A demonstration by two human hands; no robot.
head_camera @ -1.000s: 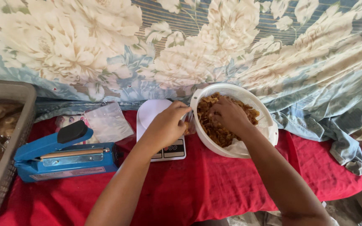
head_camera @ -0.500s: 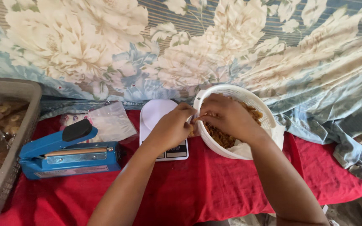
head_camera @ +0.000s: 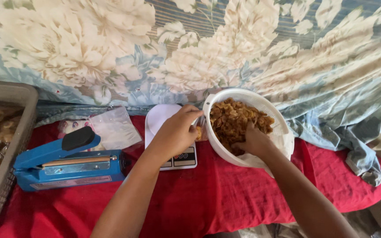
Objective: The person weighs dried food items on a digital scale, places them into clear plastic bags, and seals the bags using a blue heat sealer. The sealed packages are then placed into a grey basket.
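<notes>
Two hands are at work over a red cloth [head_camera: 225, 198], and the scene is read from left to right. At the far left a grey basket [head_camera: 5, 176] of packed snacks is set, and beside it a blue heat sealer [head_camera: 67, 165] with a black handle. Behind the sealer a stack of clear plastic bags [head_camera: 113, 128] is laid. Next, a white kitchen scale [head_camera: 166, 132] is placed, its platform partly covered by the left hand [head_camera: 175, 132]. The fingers of that hand are closed together on a small clear bag [head_camera: 199, 132], held at the rim of the white colander [head_camera: 283, 132]; a few brown pieces are seen inside it. The right hand [head_camera: 254, 143] is sunk into the brown crispy chips [head_camera: 237, 121] heaped in the colander; whether its fingers are spread or cupped cannot be told, since they are buried.

Judged from this, filling is done best when the bag mouth is held wide and close against the rim, and small scoops are lifted gently so the brittle chips are not crushed or spilled. The scale platform should be left free for weighing.

Little is in the way: the sealer and spare bags are near but apart from the hands. A floral cloth [head_camera: 111, 53] is hung behind, and its folds are draped against the colander's far right side.
</notes>
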